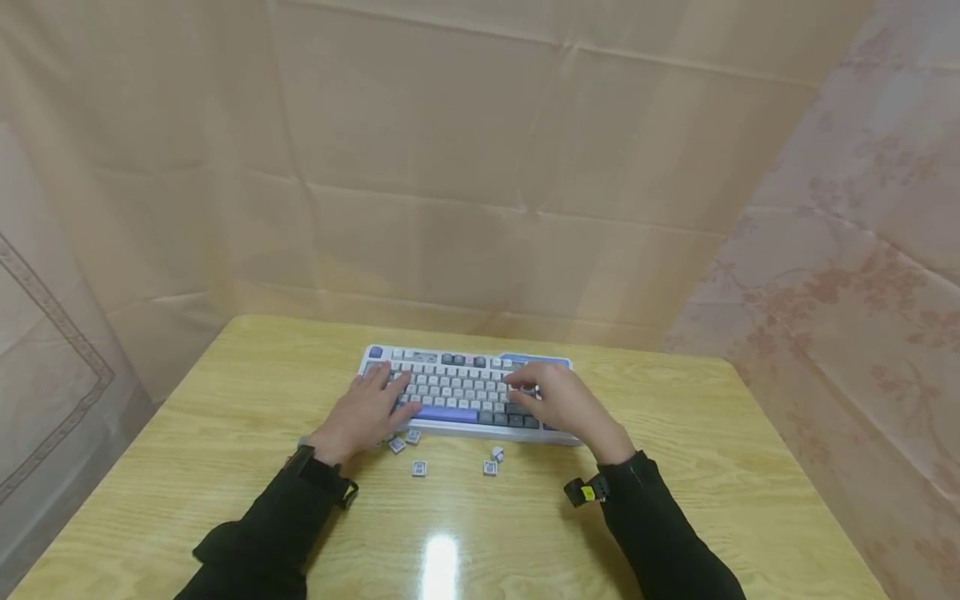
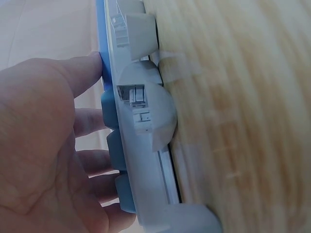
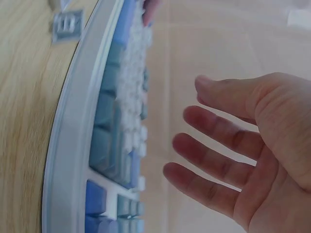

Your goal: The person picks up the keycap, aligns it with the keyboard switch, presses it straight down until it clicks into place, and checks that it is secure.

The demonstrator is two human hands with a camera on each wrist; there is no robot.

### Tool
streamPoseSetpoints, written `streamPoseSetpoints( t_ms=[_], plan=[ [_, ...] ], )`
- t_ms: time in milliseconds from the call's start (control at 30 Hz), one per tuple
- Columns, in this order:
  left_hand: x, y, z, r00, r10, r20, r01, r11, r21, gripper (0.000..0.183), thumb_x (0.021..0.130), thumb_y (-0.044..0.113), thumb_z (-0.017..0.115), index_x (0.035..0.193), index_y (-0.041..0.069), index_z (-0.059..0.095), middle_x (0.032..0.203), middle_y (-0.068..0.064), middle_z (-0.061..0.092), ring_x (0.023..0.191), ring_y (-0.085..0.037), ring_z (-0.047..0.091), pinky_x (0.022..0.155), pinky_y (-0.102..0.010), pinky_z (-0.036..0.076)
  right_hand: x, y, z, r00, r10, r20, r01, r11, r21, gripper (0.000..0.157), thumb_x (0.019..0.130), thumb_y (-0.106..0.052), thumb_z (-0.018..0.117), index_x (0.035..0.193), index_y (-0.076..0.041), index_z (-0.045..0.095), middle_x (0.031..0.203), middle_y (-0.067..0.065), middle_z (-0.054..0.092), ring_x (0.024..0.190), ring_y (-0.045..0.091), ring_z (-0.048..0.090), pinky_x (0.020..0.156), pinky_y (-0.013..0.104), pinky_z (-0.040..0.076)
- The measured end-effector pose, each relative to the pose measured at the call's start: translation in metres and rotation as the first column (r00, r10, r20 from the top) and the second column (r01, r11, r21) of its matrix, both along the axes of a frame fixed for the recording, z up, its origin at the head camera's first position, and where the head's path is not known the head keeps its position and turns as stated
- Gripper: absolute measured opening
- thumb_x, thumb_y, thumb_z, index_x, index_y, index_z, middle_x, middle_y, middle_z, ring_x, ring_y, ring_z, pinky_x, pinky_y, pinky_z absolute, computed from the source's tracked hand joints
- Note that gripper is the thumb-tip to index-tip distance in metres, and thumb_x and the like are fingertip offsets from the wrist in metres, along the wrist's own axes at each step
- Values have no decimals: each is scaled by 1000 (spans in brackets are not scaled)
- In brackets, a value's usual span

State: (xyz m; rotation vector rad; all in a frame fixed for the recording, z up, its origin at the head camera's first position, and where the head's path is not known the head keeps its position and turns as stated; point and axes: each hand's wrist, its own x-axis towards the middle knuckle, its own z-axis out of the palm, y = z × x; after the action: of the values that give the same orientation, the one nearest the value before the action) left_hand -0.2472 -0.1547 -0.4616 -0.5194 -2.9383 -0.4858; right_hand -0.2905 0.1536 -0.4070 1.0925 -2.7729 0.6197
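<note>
A white keyboard (image 1: 457, 392) with white, grey and blue-violet keys lies on the wooden table. My left hand (image 1: 365, 414) rests over its left end with fingers spread, the thumb at the blue-violet space bar (image 1: 447, 414). In the left wrist view the fingertips touch the keys. My right hand (image 1: 551, 400) hovers over the right part of the keyboard, fingers loosely bent and apart, holding nothing in the right wrist view. Several small pale square pieces (image 1: 419, 469), resembling loose keycaps, lie in front of the keyboard; one piece (image 2: 146, 109) shows a hollow side close to the left hand.
The wooden table (image 1: 645, 533) runs back to a beige cloth (image 1: 450, 167) hung behind it. A flowered cloth (image 1: 862, 292) hangs on the right, and a pale one with a patterned band (image 1: 52, 308) on the left. Both wrists wear black straps.
</note>
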Motion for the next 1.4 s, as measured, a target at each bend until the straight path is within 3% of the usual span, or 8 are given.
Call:
streamPoseSetpoints(
  t_ms=[167, 400, 567, 833, 967, 1167, 1400],
  plan=[
    [0, 0, 0, 1000, -2, 2, 2, 1000, -2, 66, 96, 49, 44, 142, 2, 41, 148, -27, 30, 138, -40, 21, 108, -56, 18, 16, -3, 5, 999, 34, 32, -35, 999, 18, 24, 87, -24, 67, 108, -12, 72, 96, -2, 69, 80, 5, 61, 66, 24, 51],
    [0, -1, -3, 1000, -3, -7, 3, 1000, 5, 64, 97, 47, 44, 141, 2, 42, 148, -28, 31, 137, -40, 22, 108, -57, 18, 26, -12, 2, 995, 83, 48, -87, 992, 95, 22, 87, -24, 67, 104, -12, 73, 88, -8, 68, 73, 1, 58, 62, 22, 49],
    [2, -2, -4, 1000, -3, -2, 3, 1000, 16, 64, 96, 48, 44, 141, 1, 43, 148, -28, 30, 137, -40, 22, 108, -57, 18, 31, -16, -6, 980, 141, 137, -158, 979, 125, 19, 85, -25, 69, 99, -13, 75, 82, -11, 68, 67, 1, 56, 60, 22, 49],
    [4, -1, 1, 1000, 2, -1, -2, 1000, 10, 65, 97, 48, 43, 142, 2, 42, 149, -28, 29, 138, -40, 21, 108, -56, 17, 35, -19, -13, 956, 179, 234, -221, 961, 169, 29, 76, -33, 76, 100, -16, 73, 76, -12, 63, 65, 1, 52, 59, 22, 46],
    [4, -1, 3, 1000, 0, -4, 0, 1000, 18, 64, 97, 48, 44, 141, 2, 42, 148, -28, 29, 137, -40, 21, 108, -56, 17, 34, -22, -19, 949, 219, 227, -261, 950, 172, 31, 74, -34, 77, 99, -17, 73, 73, -12, 60, 62, 4, 47, 57, 22, 42],
    [3, 0, 2, 1000, 0, 0, 0, 1000, 13, 64, 96, 48, 44, 141, 2, 42, 148, -28, 29, 138, -40, 21, 108, -56, 17, 34, -26, -27, 937, 267, 226, -300, 945, 128, 23, 75, -30, 76, 95, -18, 75, 73, -15, 62, 60, 0, 51, 57, 20, 46],
    [4, -1, 2, 1000, 2, -3, -2, 1000, 9, 64, 96, 48, 44, 141, 2, 42, 148, -28, 29, 138, -40, 21, 108, -56, 17, 34, -31, -32, 958, 244, 150, -266, 953, 147, 19, 79, -29, 74, 94, -17, 73, 68, -13, 57, 57, 1, 45, 53, 19, 40]
  ],
)
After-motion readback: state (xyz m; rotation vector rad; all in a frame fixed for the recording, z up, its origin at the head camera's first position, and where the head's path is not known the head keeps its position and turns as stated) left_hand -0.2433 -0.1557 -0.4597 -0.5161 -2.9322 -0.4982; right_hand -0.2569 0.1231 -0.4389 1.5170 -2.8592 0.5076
